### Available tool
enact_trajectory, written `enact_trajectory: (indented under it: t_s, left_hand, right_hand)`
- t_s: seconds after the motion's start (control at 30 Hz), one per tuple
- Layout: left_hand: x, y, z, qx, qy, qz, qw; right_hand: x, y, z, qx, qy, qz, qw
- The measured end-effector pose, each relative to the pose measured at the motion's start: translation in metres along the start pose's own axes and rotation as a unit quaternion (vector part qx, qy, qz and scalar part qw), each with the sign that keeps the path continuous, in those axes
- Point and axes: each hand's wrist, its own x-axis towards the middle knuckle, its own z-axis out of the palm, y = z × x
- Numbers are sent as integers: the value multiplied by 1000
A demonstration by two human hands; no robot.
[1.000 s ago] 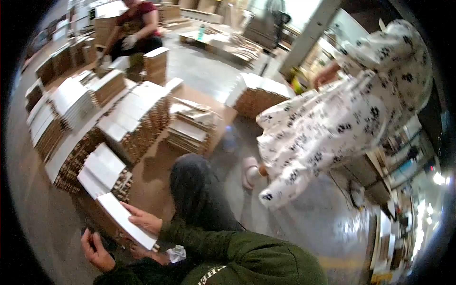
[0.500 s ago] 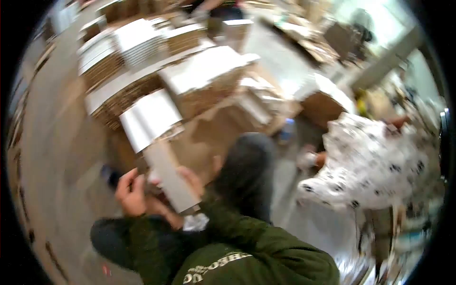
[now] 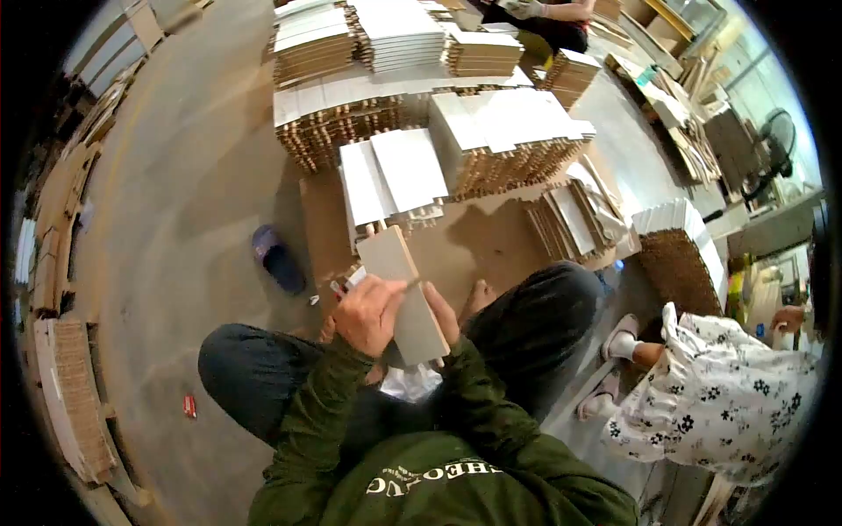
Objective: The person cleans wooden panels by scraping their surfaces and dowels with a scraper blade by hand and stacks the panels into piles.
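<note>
In the head view, a narrow panel (image 3: 402,302) with a pale grey face and brown edges slants over my lap, wooden pegs showing at its ends. My right hand (image 3: 444,314) grips the panel's right edge, thumb near the face. Over the panel's left side, my left hand (image 3: 367,314) is closed, thumb and finger pinched together; what they hold, if anything, is too small to name. A clear plastic bag (image 3: 410,383) lies in my lap below the panel. Just beyond the panel's far end are white-topped panels (image 3: 405,171) with pegs along their edges.
Larger panel stacks (image 3: 509,123) stand on cardboard (image 3: 478,237) ahead. A sandal (image 3: 279,260) lies on the floor to the left. At right are a person in a flowered garment (image 3: 715,394), another panel stack (image 3: 680,254) and a fan (image 3: 776,140). Another person's gloved hand (image 3: 524,9) shows behind.
The view has swung left and steadied, so the scene sits further right. My left hand, earlier raised apart from the panel with fingers curled, is now over the panel's face, pinching.
</note>
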Motion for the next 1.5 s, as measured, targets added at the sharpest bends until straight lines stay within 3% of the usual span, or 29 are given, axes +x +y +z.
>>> enact_trajectory:
  t_s: [0.03,0.07,0.13,0.2,0.27,0.37,0.47,0.5,0.57,0.63,0.73,0.8,0.83,0.9,0.93,1.0,1.1,1.13,1.17,1.2,1.23,1.27,1.3,1.33,1.37,1.4,1.43,1.5]
  left_hand:
    - [-2,2,5,-20,-26,6,999]
    - [-4,-4,8,5,-10,0,1000]
    - [2,-23,11,45,59,6,997]
    - [9,-25,7,-31,113,-102,988]
    - [7,-25,4,28,107,-10,994]
    - [-11,-22,20,55,-15,45,997]
    - [-15,-22,36,-53,-157,6,986]
    - [-9,-21,34,-55,-160,14,985]
    - [-1,-23,26,-10,-86,-68,994]
    - [5,-25,21,100,32,-89,990]
    - [-15,-42,24,111,1,-5,994]
    - [-41,-43,34,44,-131,64,988]
    - [-44,0,32,15,-158,25,987]
    - [-40,-9,30,1,-195,21,981]
    - [-36,-14,28,29,-156,21,987]
    - [-18,-21,25,51,-70,-30,996]
    - [-4,7,16,102,116,39,987]
    - [-6,17,10,169,53,90,980]
    - [-13,8,14,169,53,94,980]
    - [-32,-12,23,160,-119,23,980]
    - [-49,-25,33,150,-281,-55,946]
    - [-59,5,44,-91,-136,141,976]
    - [-61,32,35,10,-155,159,975]
    - [-46,59,19,-84,-205,91,971]
    - [-41,67,10,-76,-146,70,984]
    - [-37,63,-2,-72,-112,41,990]
    - [-34,54,-16,-72,-80,16,994]
    - [-29,33,-42,-45,-25,18,999]
  right_hand:
    - [1,7,-1,72,-55,8,996]
    - [1,8,7,66,-37,-22,997]
    - [1,16,21,-44,76,-83,993]
    - [-4,17,23,-146,164,-69,973]
    - [-2,13,14,-215,240,17,947]
    - [21,7,-13,-102,139,4,985]
    - [26,-12,-17,-93,39,-109,989]
    - [23,-14,-9,-95,37,-117,988]
    - [17,-10,2,-98,88,-87,987]
    - [19,-8,-7,-128,114,-69,983]
    - [15,-7,3,-118,127,-15,985]
    - [10,-9,6,11,100,-28,994]
    - [12,-9,-1,12,99,-36,994]
    - [12,-12,-8,-36,117,-75,990]
    - [13,-9,-10,-11,76,-36,996]
    - [20,-3,-19,-72,134,-12,988]
    - [4,-8,2,-159,116,11,980]
    - [7,-11,-3,-186,117,-39,975]
    - [12,-13,-15,-210,119,-87,967]
    - [18,-14,-29,-232,120,-132,956]
    - [26,-13,-51,-166,79,-157,970]
    - [33,-11,-72,-96,35,-176,979]
    - [42,-7,-95,-27,-12,-189,982]
    - [19,-18,-35,-34,50,-222,973]
    - [-7,-31,34,-44,114,-250,960]
    - [-36,-46,77,-76,107,-215,968]
    - [-70,-56,139,-150,204,-215,943]
    - [-100,-76,173,-283,197,-387,855]
